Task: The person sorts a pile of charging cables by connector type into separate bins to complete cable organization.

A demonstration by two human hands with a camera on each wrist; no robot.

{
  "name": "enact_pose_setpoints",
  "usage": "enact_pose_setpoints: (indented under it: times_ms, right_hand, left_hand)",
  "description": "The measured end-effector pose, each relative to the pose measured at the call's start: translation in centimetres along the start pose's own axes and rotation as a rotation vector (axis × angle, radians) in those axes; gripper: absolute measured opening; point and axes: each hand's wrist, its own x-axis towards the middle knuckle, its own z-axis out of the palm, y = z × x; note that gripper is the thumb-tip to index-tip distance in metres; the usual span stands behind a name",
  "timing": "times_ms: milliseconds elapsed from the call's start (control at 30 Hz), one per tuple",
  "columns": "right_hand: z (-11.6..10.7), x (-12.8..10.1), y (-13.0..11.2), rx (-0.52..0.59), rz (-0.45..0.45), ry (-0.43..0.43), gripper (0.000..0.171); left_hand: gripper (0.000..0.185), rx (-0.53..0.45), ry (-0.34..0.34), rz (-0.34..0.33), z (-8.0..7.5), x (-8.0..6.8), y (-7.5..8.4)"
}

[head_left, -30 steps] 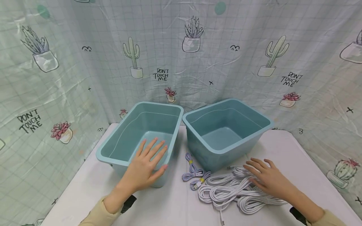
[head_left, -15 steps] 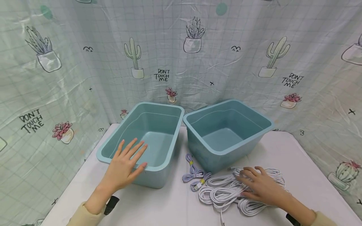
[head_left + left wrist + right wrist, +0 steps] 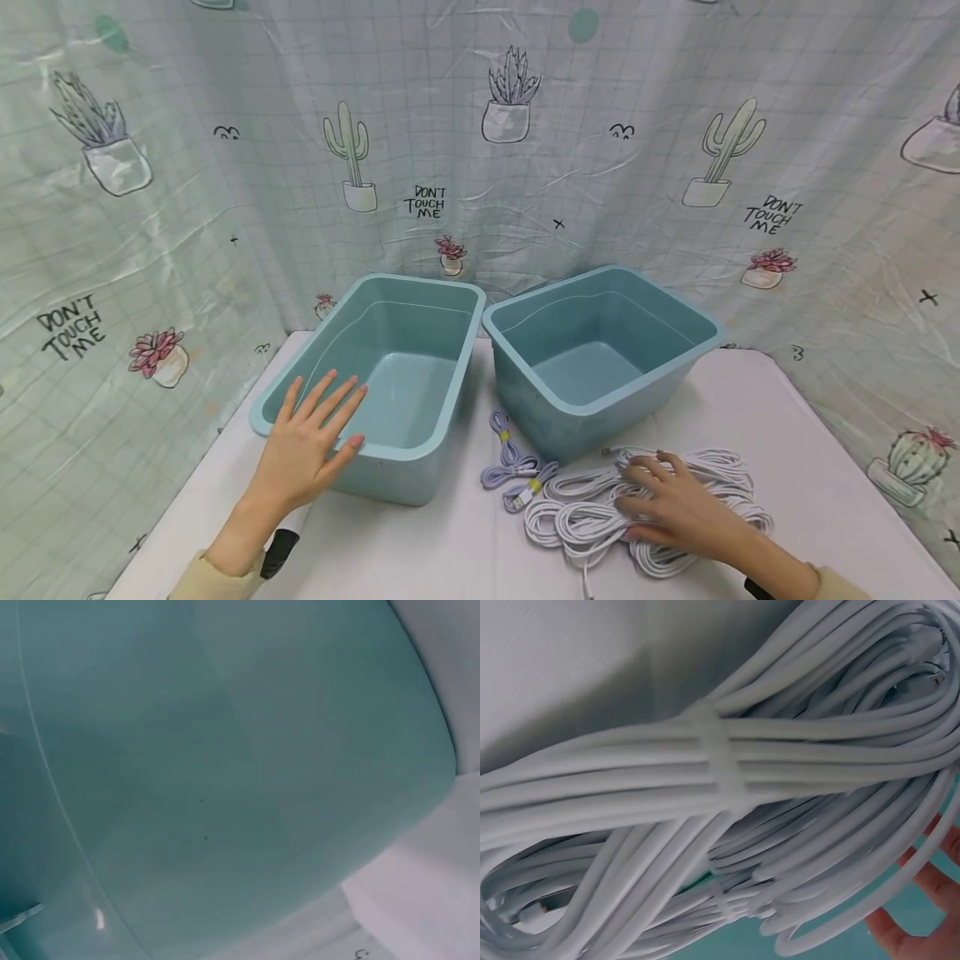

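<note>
My left hand (image 3: 309,433) lies flat with straight fingers on the near left rim of the left teal bin (image 3: 472,293); the left wrist view is filled by that bin's wall (image 3: 225,787). My right hand (image 3: 671,504) rests on a heap of coiled white cables (image 3: 708,467) in front of the right teal bin (image 3: 600,406), its fingers curled into the loops. In the right wrist view, the white cable bundle (image 3: 630,795) is bound by a white tie, and fingertips (image 3: 922,915) show behind its loops. Both bins hold nothing.
Two small coiled purple cables (image 3: 513,460) with yellow ties lie between the bins' near corners. The white table (image 3: 420,550) ends close on the left and right. A cactus-print curtain (image 3: 525,167) hangs right behind the bins.
My left hand slid left along the left bin's near rim. My right hand moved slightly left over the white cables and its fingers curled into them.
</note>
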Motion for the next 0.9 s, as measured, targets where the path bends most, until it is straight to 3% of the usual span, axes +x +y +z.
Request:
enact_pose_setpoints:
  times_ms: [200,600,900]
  right_hand:
    - [0.2,0.4,-0.3,-0.017,-0.028,0.021,0.027]
    - [-0.6,1.3,-0.6,0.003,-0.011,-0.083,0.032]
    - [-0.6,1.3,-0.5,-0.026,-0.044,-0.078,0.028]
  left_hand:
    - [0.062,0.003,0.031,0.016,0.0,-0.1,0.0]
    - [0.06,-0.004,0.057,0.037,0.5,-0.2,-0.1]
    - [0.059,-0.001,0.065,0.034,0.7,-0.3,-0.2]
